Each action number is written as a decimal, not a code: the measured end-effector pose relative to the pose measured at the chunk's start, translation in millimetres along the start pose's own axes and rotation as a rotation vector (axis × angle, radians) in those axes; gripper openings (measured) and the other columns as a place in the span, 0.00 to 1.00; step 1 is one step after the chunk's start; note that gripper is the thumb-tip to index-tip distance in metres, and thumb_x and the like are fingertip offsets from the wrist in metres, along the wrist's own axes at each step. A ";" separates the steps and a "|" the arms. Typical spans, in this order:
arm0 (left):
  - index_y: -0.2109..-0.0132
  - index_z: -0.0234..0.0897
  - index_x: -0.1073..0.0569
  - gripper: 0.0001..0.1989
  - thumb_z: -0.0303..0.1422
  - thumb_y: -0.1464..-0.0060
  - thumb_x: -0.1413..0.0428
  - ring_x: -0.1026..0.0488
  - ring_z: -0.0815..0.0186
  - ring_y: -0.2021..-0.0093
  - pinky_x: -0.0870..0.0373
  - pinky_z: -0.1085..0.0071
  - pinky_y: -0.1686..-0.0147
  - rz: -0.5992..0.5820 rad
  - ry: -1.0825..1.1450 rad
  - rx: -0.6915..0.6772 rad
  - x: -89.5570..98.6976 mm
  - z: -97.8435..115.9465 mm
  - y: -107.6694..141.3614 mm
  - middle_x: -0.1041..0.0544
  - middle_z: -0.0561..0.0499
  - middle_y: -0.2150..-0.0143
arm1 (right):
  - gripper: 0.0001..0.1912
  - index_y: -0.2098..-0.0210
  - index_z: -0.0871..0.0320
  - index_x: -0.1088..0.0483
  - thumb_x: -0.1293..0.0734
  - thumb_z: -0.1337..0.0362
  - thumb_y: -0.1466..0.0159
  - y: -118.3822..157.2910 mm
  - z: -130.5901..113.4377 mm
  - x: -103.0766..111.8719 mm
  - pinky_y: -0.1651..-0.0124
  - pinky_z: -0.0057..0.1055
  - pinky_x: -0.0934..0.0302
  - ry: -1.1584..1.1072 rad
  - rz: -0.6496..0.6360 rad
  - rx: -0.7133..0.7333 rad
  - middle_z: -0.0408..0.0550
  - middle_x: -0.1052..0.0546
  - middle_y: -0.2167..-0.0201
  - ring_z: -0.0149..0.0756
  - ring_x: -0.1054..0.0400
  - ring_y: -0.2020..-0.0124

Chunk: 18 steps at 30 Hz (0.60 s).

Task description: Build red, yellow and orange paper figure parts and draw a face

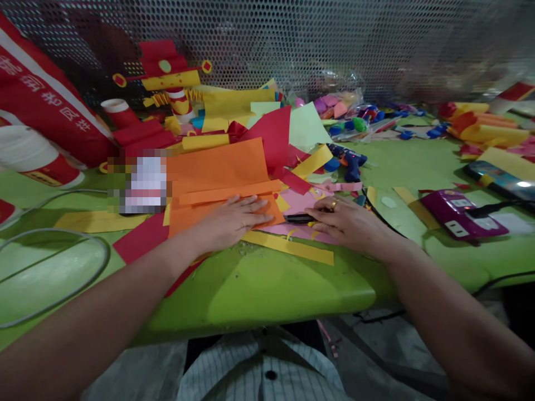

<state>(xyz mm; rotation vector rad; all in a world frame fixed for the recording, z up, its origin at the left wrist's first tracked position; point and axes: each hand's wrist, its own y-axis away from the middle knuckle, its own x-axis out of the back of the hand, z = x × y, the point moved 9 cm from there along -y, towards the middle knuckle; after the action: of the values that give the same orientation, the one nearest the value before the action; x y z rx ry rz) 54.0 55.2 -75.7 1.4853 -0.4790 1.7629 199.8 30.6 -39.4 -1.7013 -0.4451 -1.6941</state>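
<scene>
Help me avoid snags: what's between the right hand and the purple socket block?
Between them, the head view shows a black cable, a pale scrap and yellow paper strips.

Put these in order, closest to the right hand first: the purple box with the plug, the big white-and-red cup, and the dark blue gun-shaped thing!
From the right hand:
1. Dark blue gun-shaped thing, just beyond it.
2. Purple box, off to the right.
3. White-and-red cup, way over left.
</scene>
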 end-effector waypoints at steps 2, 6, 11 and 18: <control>0.39 0.53 0.43 0.25 0.26 0.40 0.61 0.59 0.67 0.33 0.62 0.61 0.37 -0.005 -0.007 -0.004 -0.1 0.9 0.1 0.53 0.60 0.32 | 0.15 0.57 0.60 0.27 0.42 0.65 0.36 0.6 -0.4 0.0 0.57 0.37 0.35 -0.009 0.001 0.009 0.54 0.24 0.62 0.40 0.30 0.62; 0.39 0.53 0.43 0.25 0.26 0.40 0.61 0.60 0.67 0.33 0.64 0.61 0.37 -0.012 -0.004 -0.002 0.3 2.3 -0.1 0.53 0.60 0.32 | 0.14 0.57 0.58 0.27 0.42 0.64 0.37 -0.3 1.1 0.2 0.57 0.38 0.35 -0.015 0.013 -0.021 0.53 0.24 0.61 0.40 0.30 0.61; 0.39 0.53 0.43 0.25 0.26 0.40 0.62 0.59 0.67 0.33 0.63 0.61 0.38 -0.013 0.009 0.006 -0.1 0.7 -0.4 0.54 0.60 0.32 | 0.15 0.57 0.60 0.27 0.42 0.65 0.37 -1.8 -1.8 -1.1 0.57 0.37 0.35 -0.022 -0.014 -0.015 0.55 0.24 0.62 0.40 0.30 0.61; 0.39 0.53 0.43 0.24 0.28 0.39 0.63 0.59 0.68 0.33 0.64 0.62 0.37 0.019 0.012 -0.030 0.6 2.5 -0.1 0.53 0.60 0.33 | 0.15 0.56 0.61 0.27 0.40 0.65 0.38 -1.3 -2.7 0.1 0.58 0.38 0.35 -0.008 0.010 -0.020 0.55 0.24 0.62 0.41 0.30 0.61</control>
<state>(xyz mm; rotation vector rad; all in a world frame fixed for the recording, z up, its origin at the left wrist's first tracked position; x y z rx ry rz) 55.7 53.7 -74.5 1.4532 -0.5126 1.7704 197.0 29.7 -39.3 -1.7227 -0.4238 -1.6902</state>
